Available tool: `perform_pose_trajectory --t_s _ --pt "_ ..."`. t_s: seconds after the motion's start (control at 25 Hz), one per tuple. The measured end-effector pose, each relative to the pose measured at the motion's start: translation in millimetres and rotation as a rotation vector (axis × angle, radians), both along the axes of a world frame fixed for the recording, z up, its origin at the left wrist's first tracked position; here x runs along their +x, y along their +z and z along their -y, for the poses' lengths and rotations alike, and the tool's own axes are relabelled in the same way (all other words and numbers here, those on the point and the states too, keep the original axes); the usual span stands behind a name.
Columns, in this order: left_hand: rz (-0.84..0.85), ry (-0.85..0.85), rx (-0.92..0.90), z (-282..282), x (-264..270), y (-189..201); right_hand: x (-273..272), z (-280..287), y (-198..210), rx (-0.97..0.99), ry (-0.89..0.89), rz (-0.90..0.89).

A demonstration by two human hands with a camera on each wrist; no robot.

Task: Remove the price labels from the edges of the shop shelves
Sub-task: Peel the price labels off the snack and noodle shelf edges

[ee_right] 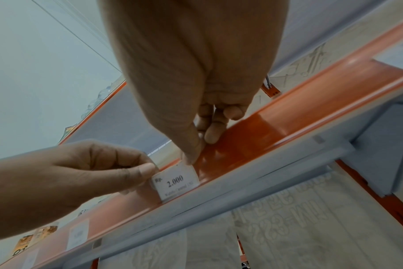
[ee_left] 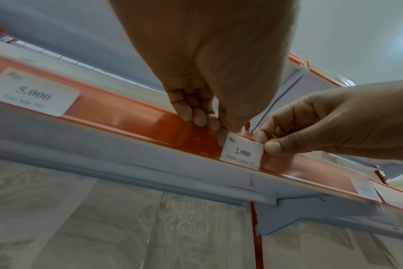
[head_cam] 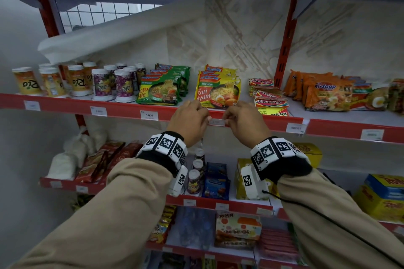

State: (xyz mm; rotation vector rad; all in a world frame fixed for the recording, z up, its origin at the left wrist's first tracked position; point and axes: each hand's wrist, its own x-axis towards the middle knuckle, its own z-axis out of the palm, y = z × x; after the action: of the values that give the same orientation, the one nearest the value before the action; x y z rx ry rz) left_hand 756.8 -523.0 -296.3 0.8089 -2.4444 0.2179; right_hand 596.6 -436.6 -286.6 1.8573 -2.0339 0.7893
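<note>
A white price label marked 2.000 sits in the red edge strip of the upper shelf. Both of my hands are on it. My left hand pinches the label's upper left corner between thumb and forefinger. My right hand pinches its right edge, which shows clearly in the left wrist view at the label. The label's lower edge still sits in the strip. More white labels remain along the strip, among them a 5.000 label to the left and another label to the right.
Yellow Kari Ayam noodle packets stand just behind my hands, with green noodle packets and drink cups to the left. Montana packs and orange Sedaap packets lie to the right. Lower shelves hold more goods and labels.
</note>
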Motion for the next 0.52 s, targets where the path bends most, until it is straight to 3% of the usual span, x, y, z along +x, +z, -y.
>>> perform_pose_trajectory --t_s 0.12,0.28,0.52 --pt "-0.01 -0.02 0.001 -2 3 1 0 -1 -1 -0.015 -0.003 0.013" --pt "0.099 0.03 -0.023 -3 2 4 3 -2 -1 -0.002 -0.027 -0.003" --pt "0.047 -0.033 0.008 -3 5 7 4 -10 -3 -0.044 -0.013 0.027"
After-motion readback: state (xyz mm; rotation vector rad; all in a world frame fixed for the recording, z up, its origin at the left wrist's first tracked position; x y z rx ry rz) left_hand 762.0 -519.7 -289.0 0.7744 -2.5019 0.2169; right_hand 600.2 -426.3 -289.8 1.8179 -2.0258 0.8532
